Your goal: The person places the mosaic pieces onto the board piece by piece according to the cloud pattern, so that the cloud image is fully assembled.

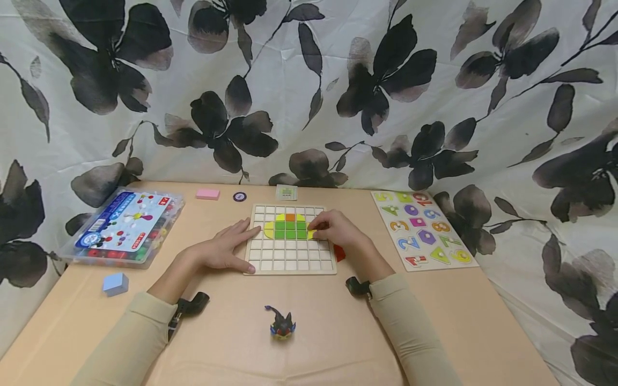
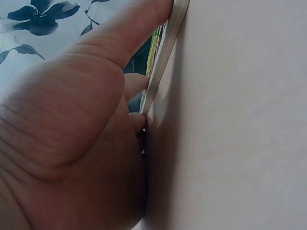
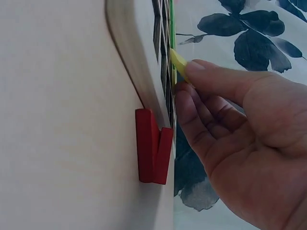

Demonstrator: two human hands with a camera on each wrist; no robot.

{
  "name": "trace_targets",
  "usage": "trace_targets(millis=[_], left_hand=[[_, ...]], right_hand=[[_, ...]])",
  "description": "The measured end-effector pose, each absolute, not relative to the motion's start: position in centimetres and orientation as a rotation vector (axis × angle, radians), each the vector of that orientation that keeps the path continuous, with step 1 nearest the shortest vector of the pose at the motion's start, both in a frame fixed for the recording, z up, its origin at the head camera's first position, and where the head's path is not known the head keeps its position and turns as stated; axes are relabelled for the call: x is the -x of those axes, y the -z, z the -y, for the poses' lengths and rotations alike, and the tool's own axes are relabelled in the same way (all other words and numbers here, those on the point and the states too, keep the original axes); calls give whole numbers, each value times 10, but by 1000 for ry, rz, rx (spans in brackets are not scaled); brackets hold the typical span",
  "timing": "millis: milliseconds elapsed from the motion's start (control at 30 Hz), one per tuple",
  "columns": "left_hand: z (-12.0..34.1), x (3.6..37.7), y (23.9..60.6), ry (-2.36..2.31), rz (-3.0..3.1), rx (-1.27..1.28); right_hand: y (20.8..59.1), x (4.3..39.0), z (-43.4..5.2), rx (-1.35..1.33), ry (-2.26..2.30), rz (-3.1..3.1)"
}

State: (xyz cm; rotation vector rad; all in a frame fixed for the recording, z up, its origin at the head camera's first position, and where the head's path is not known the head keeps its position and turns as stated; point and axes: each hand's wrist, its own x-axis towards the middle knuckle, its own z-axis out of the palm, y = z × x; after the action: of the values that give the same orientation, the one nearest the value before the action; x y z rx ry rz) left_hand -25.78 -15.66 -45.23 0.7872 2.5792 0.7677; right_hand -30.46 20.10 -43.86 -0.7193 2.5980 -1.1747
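Note:
A pale wooden grid board (image 1: 289,255) lies in the middle of the table. Set in its cells are green square tiles (image 1: 289,230), an orange tile (image 1: 290,217) and yellow-green edge pieces (image 1: 269,230). My left hand (image 1: 223,247) is spread along the board's left side, thumb and fingers touching its edge. At the board's right side, my right hand (image 1: 341,231) pinches a small yellow tile (image 3: 178,63) between thumb and fingers, over the right end of the pattern. Red blocks (image 3: 146,148) lean against the board's right edge, partly behind my right hand in the head view.
A clear plastic case (image 1: 130,225) stands at left, with a blue block (image 1: 115,284) before it. Behind the board lie a pink block (image 1: 207,194), a round token (image 1: 239,197) and a small card (image 1: 286,193). A number board (image 1: 425,230) is at right; a dark toy figure (image 1: 281,325) stands in front.

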Motion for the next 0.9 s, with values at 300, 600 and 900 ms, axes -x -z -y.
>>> trace_targets(millis=[300,600,900], left_hand=[[157,259,452,-764,-2578,-795],[157,258,451,-769,-2580,-801],[158,258,451,-771,-2585,-821]], right_hand=[[438,304,-200,732,1077,-2631],[442,304,-200,766,1035,-2652],[439,305,-203,750,1089,-2660]])
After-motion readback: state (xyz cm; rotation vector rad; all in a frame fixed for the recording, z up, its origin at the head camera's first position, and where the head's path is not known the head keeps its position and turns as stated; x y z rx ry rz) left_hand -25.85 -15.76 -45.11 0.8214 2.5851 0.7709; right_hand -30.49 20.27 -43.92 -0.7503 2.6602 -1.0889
